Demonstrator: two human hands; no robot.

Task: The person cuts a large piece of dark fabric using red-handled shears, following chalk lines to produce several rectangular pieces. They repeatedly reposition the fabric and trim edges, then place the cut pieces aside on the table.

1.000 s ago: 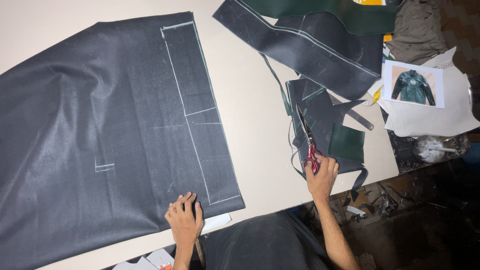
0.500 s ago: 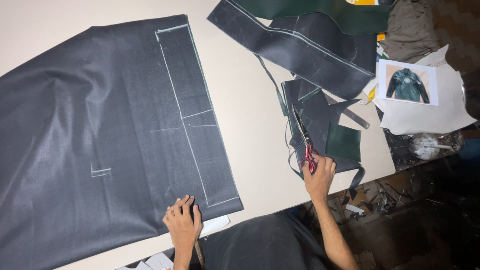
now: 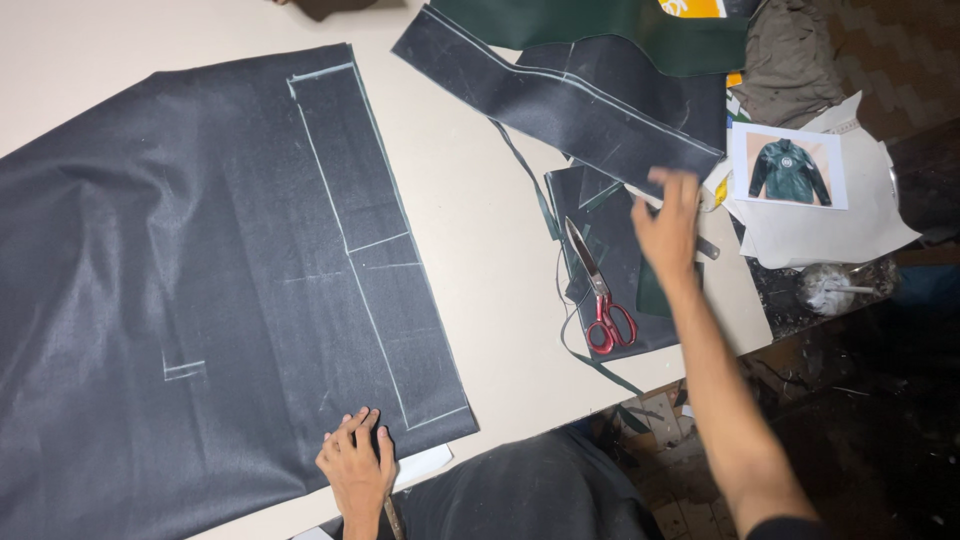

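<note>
Head view: left hand [image 3: 357, 468] lies flat, fingers spread, on the near edge of the chalk-marked dark fabric panel [image 3: 220, 290] on the cream table [image 3: 480, 230]. Right hand [image 3: 668, 222] hovers, fingers loosely apart, over dark fabric offcuts [image 3: 620, 250]. Red-handled scissors [image 3: 598, 290] rest on those offcuts, just beside it, unheld.
</note>
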